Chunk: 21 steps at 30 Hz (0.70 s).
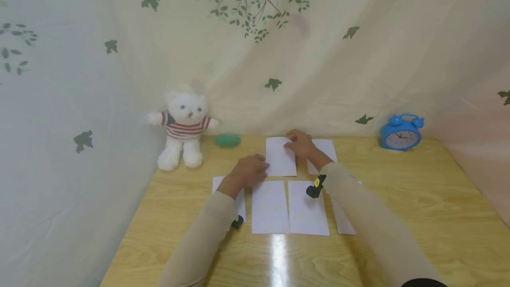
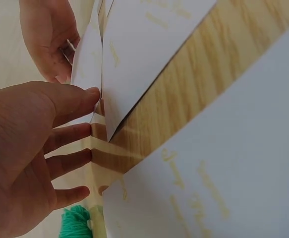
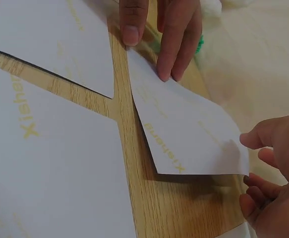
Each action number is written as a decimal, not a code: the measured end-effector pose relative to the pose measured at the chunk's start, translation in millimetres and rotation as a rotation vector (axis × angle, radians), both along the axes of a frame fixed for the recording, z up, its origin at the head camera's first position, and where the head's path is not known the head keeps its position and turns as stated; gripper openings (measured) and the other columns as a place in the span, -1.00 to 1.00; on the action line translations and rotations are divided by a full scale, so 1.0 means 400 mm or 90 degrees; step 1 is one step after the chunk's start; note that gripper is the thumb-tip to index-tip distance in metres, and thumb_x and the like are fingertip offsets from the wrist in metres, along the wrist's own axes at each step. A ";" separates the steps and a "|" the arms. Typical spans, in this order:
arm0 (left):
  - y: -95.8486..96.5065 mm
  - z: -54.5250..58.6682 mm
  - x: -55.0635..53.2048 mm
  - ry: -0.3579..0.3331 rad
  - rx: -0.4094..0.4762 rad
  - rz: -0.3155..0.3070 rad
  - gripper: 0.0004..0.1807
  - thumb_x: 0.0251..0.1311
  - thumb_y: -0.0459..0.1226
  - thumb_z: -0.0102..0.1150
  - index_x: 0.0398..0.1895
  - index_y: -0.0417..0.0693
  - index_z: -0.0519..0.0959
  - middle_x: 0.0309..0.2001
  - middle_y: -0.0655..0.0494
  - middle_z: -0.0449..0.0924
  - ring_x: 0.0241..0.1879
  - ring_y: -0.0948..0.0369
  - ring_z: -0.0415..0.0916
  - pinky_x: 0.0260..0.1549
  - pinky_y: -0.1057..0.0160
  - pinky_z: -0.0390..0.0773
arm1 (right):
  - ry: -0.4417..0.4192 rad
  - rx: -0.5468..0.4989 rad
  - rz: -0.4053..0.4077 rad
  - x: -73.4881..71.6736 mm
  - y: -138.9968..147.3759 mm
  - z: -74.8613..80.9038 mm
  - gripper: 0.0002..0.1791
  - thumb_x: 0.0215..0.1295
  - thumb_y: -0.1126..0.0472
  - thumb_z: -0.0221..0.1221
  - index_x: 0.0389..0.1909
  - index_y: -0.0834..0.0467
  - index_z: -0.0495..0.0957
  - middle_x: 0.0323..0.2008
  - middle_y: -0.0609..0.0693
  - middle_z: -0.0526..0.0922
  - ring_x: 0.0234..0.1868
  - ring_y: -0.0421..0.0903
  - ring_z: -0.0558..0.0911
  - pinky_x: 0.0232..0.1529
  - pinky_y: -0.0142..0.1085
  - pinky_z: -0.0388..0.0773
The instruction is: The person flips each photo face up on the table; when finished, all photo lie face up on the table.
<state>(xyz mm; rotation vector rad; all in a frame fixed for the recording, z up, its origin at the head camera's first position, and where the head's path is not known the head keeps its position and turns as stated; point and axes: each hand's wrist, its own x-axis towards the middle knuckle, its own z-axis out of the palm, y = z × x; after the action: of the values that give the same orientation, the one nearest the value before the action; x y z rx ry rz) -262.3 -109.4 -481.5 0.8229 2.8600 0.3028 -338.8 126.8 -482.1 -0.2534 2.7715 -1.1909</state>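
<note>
A white paper sheet point(image 1: 279, 159) with faint yellow lettering lies in the back row on the table. My right hand point(image 1: 303, 145) pinches its far right corner, thumb above and fingers below. In the right wrist view, that end of the sheet point(image 3: 184, 124) curves up off the wood. My left hand point(image 1: 250, 171) is at the sheet's left edge. Its thumb and nearly straight fingers touch the edge there, as the left wrist view shows. Another sheet point(image 1: 326, 150) is partly hidden behind my right hand. The sheets' undersides do not show.
Several more white sheets point(image 1: 270, 207) form a front row, the outer ones partly covered by my arms. A white teddy bear point(image 1: 185, 127) and a green yarn bundle point(image 1: 228, 140) are at back left. A blue alarm clock point(image 1: 400, 134) stands at back right, before a curtain point(image 1: 338, 79).
</note>
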 end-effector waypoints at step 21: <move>0.030 -0.010 0.009 0.062 0.027 0.034 -0.80 0.44 -0.17 0.22 -0.06 -0.03 0.75 0.19 -0.04 0.69 0.17 -0.04 0.65 0.17 -0.06 0.63 | 0.063 -0.127 -0.083 -0.002 0.002 0.016 -0.54 0.20 0.49 0.24 0.16 0.34 0.57 0.13 0.38 0.57 0.10 0.28 0.64 0.06 -0.03 0.63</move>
<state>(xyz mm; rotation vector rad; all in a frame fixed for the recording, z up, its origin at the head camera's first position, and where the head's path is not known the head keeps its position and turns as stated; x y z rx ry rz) -258.5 -97.4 -485.6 0.7909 2.9793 0.3396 -339.4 127.5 -475.8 -0.1557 2.7903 -1.5306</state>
